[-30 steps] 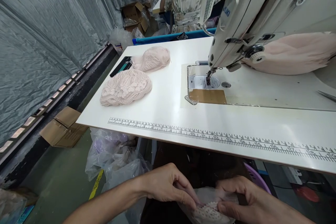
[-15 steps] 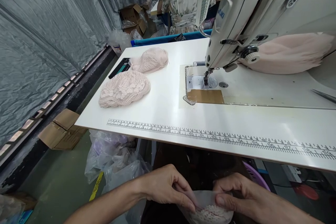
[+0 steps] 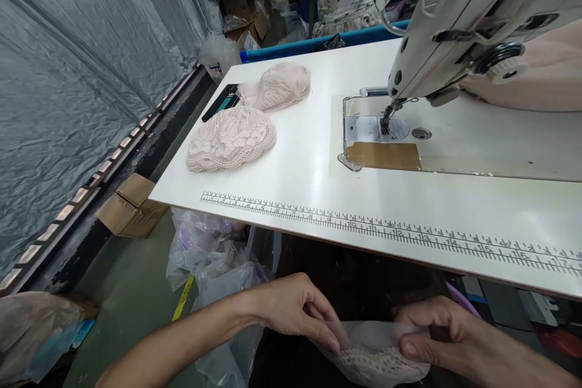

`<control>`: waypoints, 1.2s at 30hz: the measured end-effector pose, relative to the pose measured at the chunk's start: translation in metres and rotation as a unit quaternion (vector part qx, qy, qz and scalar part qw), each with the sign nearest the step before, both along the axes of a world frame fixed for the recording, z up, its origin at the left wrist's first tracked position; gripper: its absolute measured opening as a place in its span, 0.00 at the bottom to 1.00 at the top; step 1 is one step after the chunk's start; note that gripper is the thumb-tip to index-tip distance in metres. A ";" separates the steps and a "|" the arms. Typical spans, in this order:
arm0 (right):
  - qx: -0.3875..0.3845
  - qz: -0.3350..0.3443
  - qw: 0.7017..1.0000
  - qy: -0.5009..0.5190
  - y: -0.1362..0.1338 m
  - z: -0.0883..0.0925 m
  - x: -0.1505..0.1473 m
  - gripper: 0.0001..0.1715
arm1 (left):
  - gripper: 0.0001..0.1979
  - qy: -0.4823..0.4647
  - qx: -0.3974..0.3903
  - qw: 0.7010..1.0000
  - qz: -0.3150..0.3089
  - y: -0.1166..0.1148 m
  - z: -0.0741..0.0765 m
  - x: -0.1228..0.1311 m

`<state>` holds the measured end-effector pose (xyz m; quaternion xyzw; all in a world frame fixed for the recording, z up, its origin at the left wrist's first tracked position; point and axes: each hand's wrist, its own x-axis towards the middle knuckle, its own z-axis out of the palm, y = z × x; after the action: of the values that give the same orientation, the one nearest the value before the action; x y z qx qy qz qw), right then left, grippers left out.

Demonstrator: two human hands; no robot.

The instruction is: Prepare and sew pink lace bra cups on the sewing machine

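- Firstly, one sheer lace piece [image 3: 384,364], pale with a dotted trim, held off the worktop [image 3: 304,160], in front of its near edge and lower than it.
- Left hand [image 3: 302,309]: grip closed, thumb and fingers pinching the piece at its left end.
- Right hand [image 3: 439,333]: grip closed, thumb on top, holding the same piece at its right end.
- One pink lace bundle [image 3: 231,139], scalloped, lying near the worktop's left edge, toward the near left corner.
- One pink lace cup [image 3: 284,85], lying just behind the bundle, nearer the far edge.
- One dark flat object [image 3: 221,103], at the left edge beside both; its right end meets the lace.
- One printed ruler scale [image 3: 364,224], running along the near edge.
- One white sewing machine [image 3: 454,30], toward the right, its presser foot [image 3: 385,124] above a metal plate.
- One brown patch [image 3: 386,156], between that plate and the near edge.
- One pink fabric [image 3: 541,73], behind the machine head, toward the right edge.
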<state>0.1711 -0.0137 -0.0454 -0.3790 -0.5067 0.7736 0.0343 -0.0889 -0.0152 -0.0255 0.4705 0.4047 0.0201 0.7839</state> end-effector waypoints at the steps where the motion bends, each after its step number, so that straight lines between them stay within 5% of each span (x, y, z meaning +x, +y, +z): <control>1: 0.004 0.002 1.000 -0.003 0.000 -0.001 0.001 0.20 | 0.23 -0.003 -0.002 1.000 0.001 0.000 0.000 0.000; 15: -0.011 0.017 1.000 -0.012 -0.002 0.008 -0.012 0.20 | 0.28 -0.039 -0.026 0.999 -0.004 -0.001 -0.001 -0.008; 20: -0.018 0.027 0.999 0.003 -0.004 0.001 -0.020 0.22 | 0.33 -0.030 -0.038 0.998 -0.032 -0.002 -0.012 0.003; 24: 0.002 0.015 1.000 -0.007 -0.001 0.006 -0.021 0.23 | 0.30 -0.027 -0.057 0.998 0.002 -0.003 -0.020 0.015; 36: 0.037 0.020 0.998 -0.050 -0.004 0.012 -0.023 0.13 | 0.25 -0.010 -0.049 0.998 0.031 -0.003 -0.007 0.006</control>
<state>0.1479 -0.0179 -0.0338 -0.4052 -0.5437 0.7350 0.0079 -0.0828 -0.0181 -0.0321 0.4181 0.4120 0.0290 0.8091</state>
